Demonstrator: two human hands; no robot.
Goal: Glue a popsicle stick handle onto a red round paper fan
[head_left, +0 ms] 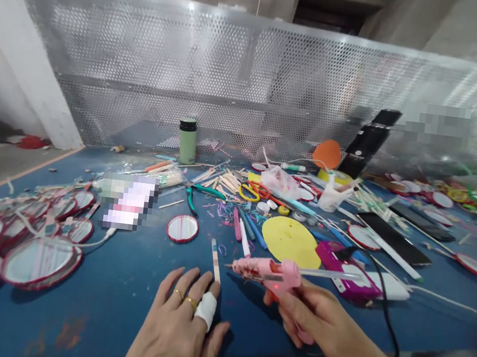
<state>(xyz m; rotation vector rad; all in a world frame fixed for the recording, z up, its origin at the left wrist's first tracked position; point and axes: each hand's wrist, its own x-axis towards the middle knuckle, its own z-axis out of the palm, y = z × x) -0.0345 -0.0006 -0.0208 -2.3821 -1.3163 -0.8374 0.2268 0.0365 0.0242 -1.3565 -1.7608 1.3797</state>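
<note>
1. Here the tabletop point(130, 281) is a blue surface, scuffed, with an orange-brown smear near the front edge; it fills most of the view.
2. Right hand point(312, 315) is closed round the grip of a pink glue gun point(270, 272), held low over the tabletop, nozzle pointing left. A clear stick protrudes from the gun's rear, and a black cord point(384, 300) runs off to the right.
3. Left hand point(180, 328) lies flat and open on the tabletop, fingers spread, holding nothing. Two rings on one finger, a white wrap on the next.
4. A thin flat stick point(216, 260) lies on the tabletop just beyond the left fingertips, close to the nozzle.
5. Left area: a cluster of red-rimmed round discs point(41, 261); one small disc point(182, 228) sits apart near centre.
6. Centre: a yellow disc point(291, 242), pens, scissors point(258, 192), loose sticks, and pliers point(195, 196).
7. Right area: a phone point(392, 238) lying flat, and more rimmed discs further right.
8. Rear: a green bottle point(187, 140) stands upright against a perforated metal screen point(249, 87) that spans the tabletop's back edge. An orange disc point(327, 153) leans near a black stand.
9. Room: bare grey concrete wall above the screen; white wall and floor at left.
</note>
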